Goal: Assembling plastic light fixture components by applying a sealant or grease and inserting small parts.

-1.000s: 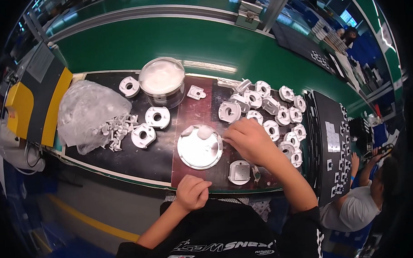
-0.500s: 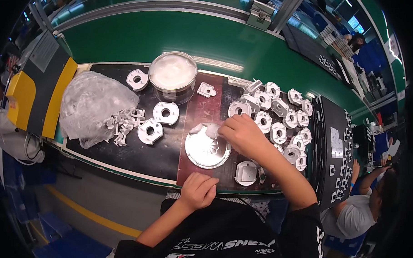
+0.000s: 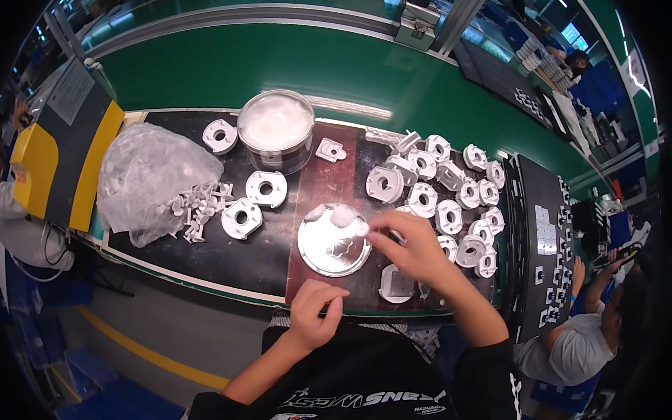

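Note:
My right hand (image 3: 407,241) is closed in a pinch over the right side of a round shiny metal lid (image 3: 330,260). A small white piece (image 3: 361,229) shows at its fingertips, too small to name surely. Lumps of white grease (image 3: 343,215) lie on the lid's far part. By the front edge of the bench, my left hand (image 3: 314,312) is loosely curled, with nothing seen in it. A squarish white plastic part (image 3: 397,283) lies below my right hand. Several round white plastic housings (image 3: 449,217) with centre holes crowd the bench to the right, partly behind that hand.
A clear tub of white grease (image 3: 276,130) stands at the back. Leftward are a plastic bag (image 3: 157,179), loose white pins (image 3: 197,207) and more housings (image 3: 266,189). A yellow-and-grey machine (image 3: 67,153) borders the left end; black trays (image 3: 538,240) border the right. A person (image 3: 585,342) sits beyond.
My right hand has drawn back slightly right and toward me, baring the small white piece at its fingertips. My left hand has barely shifted. The whole view has moved a little.

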`<state>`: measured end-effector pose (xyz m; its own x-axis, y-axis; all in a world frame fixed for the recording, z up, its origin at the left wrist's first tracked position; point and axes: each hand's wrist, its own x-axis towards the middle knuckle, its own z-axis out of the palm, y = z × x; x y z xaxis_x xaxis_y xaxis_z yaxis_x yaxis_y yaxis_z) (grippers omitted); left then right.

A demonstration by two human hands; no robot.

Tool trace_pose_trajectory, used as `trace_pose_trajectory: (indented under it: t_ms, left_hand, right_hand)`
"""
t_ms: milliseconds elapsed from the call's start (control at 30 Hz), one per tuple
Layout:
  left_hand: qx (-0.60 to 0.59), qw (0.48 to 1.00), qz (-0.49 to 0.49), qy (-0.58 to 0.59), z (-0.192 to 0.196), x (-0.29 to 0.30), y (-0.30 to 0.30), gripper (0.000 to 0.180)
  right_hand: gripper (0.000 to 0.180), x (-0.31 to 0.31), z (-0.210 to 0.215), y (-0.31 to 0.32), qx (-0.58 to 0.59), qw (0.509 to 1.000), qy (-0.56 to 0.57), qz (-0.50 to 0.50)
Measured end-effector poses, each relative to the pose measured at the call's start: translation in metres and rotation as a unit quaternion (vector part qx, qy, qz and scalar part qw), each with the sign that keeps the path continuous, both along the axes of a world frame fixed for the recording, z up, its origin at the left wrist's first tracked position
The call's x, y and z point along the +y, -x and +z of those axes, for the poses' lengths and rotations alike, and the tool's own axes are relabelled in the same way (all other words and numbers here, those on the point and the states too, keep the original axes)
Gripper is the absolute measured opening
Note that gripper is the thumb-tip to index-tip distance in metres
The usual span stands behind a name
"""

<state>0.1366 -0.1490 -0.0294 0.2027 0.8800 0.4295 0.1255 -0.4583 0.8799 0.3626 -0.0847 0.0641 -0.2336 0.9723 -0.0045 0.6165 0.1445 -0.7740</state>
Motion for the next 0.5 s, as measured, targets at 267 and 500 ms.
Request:
trace_pose_trajectory:
  t_ms: [267, 500]
  left_hand:
    - [-0.162, 0.907, -0.223, 0.319, 0.052, 0.006, -0.021, 0.029]
    - [-0.276, 0.851, -0.237, 0.378, 0.047, -0.007, -0.042, 0.019]
  right_hand:
    - [0.021, -0.070, -0.015, 0.008, 0.495, 0.860, 0.117, -0.045]
    - [0.018, -0.095, -0.023, 0.001, 0.468, 0.880, 0.052, -0.059]
